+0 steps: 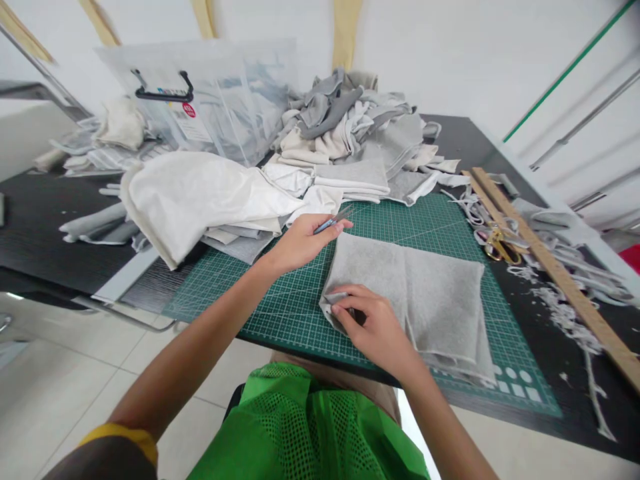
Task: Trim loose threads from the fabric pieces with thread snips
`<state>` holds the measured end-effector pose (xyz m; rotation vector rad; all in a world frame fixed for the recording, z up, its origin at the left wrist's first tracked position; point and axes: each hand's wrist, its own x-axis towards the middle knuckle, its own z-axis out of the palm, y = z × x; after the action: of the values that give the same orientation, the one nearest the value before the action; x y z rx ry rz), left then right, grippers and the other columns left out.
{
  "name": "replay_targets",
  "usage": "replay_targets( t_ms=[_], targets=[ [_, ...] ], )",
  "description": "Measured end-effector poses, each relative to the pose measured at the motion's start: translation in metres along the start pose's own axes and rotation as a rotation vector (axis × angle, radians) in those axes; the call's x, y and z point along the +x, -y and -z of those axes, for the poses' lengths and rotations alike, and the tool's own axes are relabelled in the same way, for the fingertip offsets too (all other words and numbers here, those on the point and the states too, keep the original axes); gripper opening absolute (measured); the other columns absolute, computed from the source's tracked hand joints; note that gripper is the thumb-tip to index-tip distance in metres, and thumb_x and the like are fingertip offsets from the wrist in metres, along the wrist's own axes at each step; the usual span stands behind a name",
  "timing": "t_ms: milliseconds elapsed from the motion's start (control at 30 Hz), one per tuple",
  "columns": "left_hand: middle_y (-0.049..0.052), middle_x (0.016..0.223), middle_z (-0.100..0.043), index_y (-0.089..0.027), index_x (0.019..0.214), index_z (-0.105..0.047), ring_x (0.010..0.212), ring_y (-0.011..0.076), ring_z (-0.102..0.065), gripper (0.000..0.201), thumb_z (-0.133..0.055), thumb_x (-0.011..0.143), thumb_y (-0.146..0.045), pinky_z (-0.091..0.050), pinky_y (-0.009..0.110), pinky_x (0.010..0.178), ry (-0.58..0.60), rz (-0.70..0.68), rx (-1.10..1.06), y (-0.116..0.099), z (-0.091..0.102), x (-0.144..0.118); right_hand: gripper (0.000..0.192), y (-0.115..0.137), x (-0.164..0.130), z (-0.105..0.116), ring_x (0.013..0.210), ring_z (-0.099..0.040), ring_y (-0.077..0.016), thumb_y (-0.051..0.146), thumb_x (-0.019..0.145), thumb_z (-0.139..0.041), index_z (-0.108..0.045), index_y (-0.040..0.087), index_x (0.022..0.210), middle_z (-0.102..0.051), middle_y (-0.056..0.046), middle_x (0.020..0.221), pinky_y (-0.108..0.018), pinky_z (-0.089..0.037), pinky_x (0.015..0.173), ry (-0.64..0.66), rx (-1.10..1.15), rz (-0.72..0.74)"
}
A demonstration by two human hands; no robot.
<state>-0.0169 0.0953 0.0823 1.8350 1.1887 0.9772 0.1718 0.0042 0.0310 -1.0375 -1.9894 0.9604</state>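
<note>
A: What's the biggest thing here?
B: The black worktop [35, 213]; a green cutting mat [280, 300] sits on it, with white lines; past the mat, at 11 o'clock, stands a clear box [225, 100] with a black handle [163, 97].

A: And the grey cloth [443, 300]?
B: It lies folded flat on the mat, a bit to the 4 o'clock side of the left hand [320, 233]; its long way runs about from 9 to 3, and the 3 o'clock end dips a little.

A: Which hand is nearer to it?
B: The right hand [363, 320]; it is touching the cloth, with thumb and fingers pinching the bent corner at 8 o'clock; most of the cloth spreads out at 2 o'clock from that hand.

A: What does the left hand do?
B: It grips small blue snips [325, 225]; their tips point to 2 o'clock, up and away from the cloth; the pinched corner is near, at about 6 o'clock from this hand.

A: Any words to read?
B: The box has a white label [195, 130], too blurry to read; the smaller round red sticker [189, 110] looks like it says "45L".
</note>
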Motion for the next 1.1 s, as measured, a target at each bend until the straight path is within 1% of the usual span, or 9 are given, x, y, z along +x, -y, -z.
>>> replay_targets(
  t_ms=[167, 267, 400, 567, 667, 767, 833, 1000, 1100],
  targets=[
    [0.005, 0.114, -0.076, -0.020, 0.119, -0.073, 0.105, 0.0176, -0.066, 0.038, -0.056, 0.096, -0.046, -0.047, 0.032, 0.097, -0.046, -0.031, 0.101, -0.021, 0.007, -0.005, 0.022, 0.001, 0.000, 0.000, 0.101, -0.069, -0.0192, 0.011, 0.092, -0.058, -0.074, 0.019, 0.078, -0.076, -0.006, 0.104, -0.039, -0.053, 0.094, -0.012, 0.026, 0.002],
    [0.005, 0.122, -0.074, -0.020, 0.122, -0.072, 0.113, 0.0195, -0.065, 0.039, -0.055, 0.098, -0.045, -0.046, 0.033, 0.102, -0.079, -0.036, 0.147, -0.033, 0.011, -0.017, 0.022, 0.000, 0.000, 0.000, 0.099, -0.070, -0.0187, 0.011, 0.092, -0.058, -0.074, 0.019, 0.078, -0.076, -0.006, 0.102, -0.038, -0.053, 0.092, -0.034, 0.066, -0.025],
    [0.004, 0.118, -0.076, -0.022, 0.123, -0.072, 0.110, 0.0199, -0.068, 0.037, -0.055, 0.098, -0.044, -0.049, 0.032, 0.098, -0.081, 0.000, 0.192, -0.044, 0.015, -0.043, 0.021, 0.000, 0.001, 0.000, 0.097, -0.070, -0.0191, 0.012, 0.091, -0.060, -0.074, 0.019, 0.076, -0.076, -0.006, 0.101, -0.037, -0.052, 0.092, -0.057, 0.092, -0.062],
    [0.001, 0.116, -0.077, -0.025, 0.121, -0.073, 0.105, 0.0186, -0.069, 0.034, -0.058, 0.096, -0.043, -0.053, 0.028, 0.089, -0.006, 0.111, 0.256, -0.048, 0.012, -0.068, 0.023, 0.001, 0.003, 0.003, 0.093, -0.070, -0.0182, 0.011, 0.091, -0.060, -0.073, 0.018, 0.074, -0.077, -0.005, 0.096, -0.035, -0.052, 0.089, -0.059, 0.113, -0.084],
    [0.002, 0.111, -0.077, -0.025, 0.124, -0.071, 0.083, 0.0151, -0.068, 0.039, -0.061, 0.092, -0.045, -0.053, 0.025, 0.072, 0.056, 0.177, 0.283, -0.047, 0.008, -0.072, 0.022, 0.002, 0.003, 0.004, 0.092, -0.070, -0.0183, 0.011, 0.090, -0.061, -0.073, 0.018, 0.073, -0.076, -0.005, 0.095, -0.035, -0.052, 0.088, -0.067, 0.132, -0.097],
    [0.001, 0.093, -0.078, -0.025, 0.124, -0.071, 0.064, 0.0119, -0.059, 0.041, -0.064, 0.090, -0.045, -0.049, 0.024, 0.061, 0.123, 0.189, 0.350, -0.044, 0.002, -0.073, 0.022, 0.002, 0.002, 0.004, 0.090, -0.070, -0.0180, 0.012, 0.091, -0.060, -0.072, 0.018, 0.073, -0.076, -0.005, 0.095, -0.035, -0.052, 0.087, -0.081, 0.152, -0.093],
    [0.000, 0.088, -0.077, -0.026, 0.118, -0.074, 0.065, 0.0130, -0.060, 0.037, -0.065, 0.088, -0.046, -0.050, 0.025, 0.062, 0.166, 0.173, 0.383, -0.043, -0.002, -0.075, 0.023, 0.002, 0.002, 0.004, 0.090, -0.070, -0.0177, 0.012, 0.092, -0.060, -0.072, 0.018, 0.073, -0.076, -0.005, 0.092, -0.035, -0.052, 0.086, -0.085, 0.168, -0.082],
    [0.000, 0.106, -0.078, -0.027, 0.109, -0.076, 0.084, 0.0170, -0.069, 0.033, -0.067, 0.086, -0.049, -0.056, 0.028, 0.077, 0.246, 0.219, 0.382, -0.042, -0.009, -0.081, 0.023, 0.000, 0.002, 0.005, 0.090, -0.071, -0.0175, 0.010, 0.090, -0.059, -0.073, 0.019, 0.073, -0.076, -0.005, 0.092, -0.035, -0.053, 0.087, -0.090, 0.205, -0.074],
    [0.000, 0.097, -0.078, -0.028, 0.107, -0.076, 0.082, 0.0189, -0.070, 0.036, -0.067, 0.084, -0.054, -0.055, 0.032, 0.080, 0.266, 0.239, 0.452, -0.040, -0.008, -0.084, 0.025, 0.000, 0.003, 0.005, 0.082, -0.069, -0.0159, 0.010, 0.090, -0.059, -0.072, 0.019, 0.071, -0.074, -0.003, 0.085, -0.032, -0.052, 0.080, -0.102, 0.188, -0.088]
  ],
)
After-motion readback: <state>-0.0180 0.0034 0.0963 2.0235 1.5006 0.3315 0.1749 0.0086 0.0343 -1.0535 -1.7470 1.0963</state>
